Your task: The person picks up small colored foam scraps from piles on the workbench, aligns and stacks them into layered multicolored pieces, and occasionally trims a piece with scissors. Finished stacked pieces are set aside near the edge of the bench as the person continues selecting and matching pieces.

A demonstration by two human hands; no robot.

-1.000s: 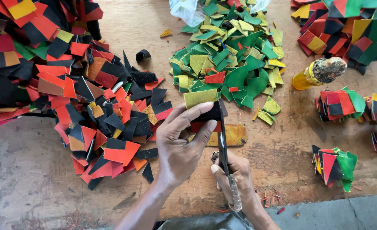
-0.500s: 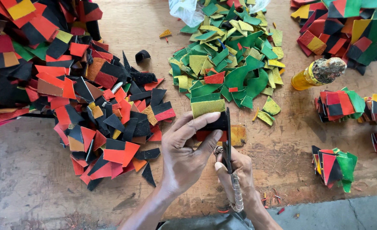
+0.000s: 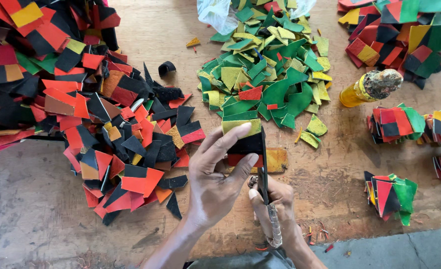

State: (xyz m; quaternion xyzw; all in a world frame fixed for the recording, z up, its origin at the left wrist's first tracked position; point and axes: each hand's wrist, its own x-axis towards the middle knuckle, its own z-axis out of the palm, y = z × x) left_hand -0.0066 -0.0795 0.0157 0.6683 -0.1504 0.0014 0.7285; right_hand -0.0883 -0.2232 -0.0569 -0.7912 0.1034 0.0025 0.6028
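A worn wooden table (image 3: 330, 164) fills the view, scuffed and stained, paler at the far middle, greyer at the near left. Along the near right edge runs a grey strip (image 3: 404, 251), floor or bench, hard to tell. Light is even, shadows soft.

On the worktop (image 3: 46, 209), a big scrap heap (image 3: 81, 99) lies left of the fingers (image 3: 230, 137), a second pile (image 3: 267, 74) just beyond them, a bottle (image 3: 367, 87) and small stacks (image 3: 394, 122) to their right, and a knife (image 3: 266, 184) runs beside them.
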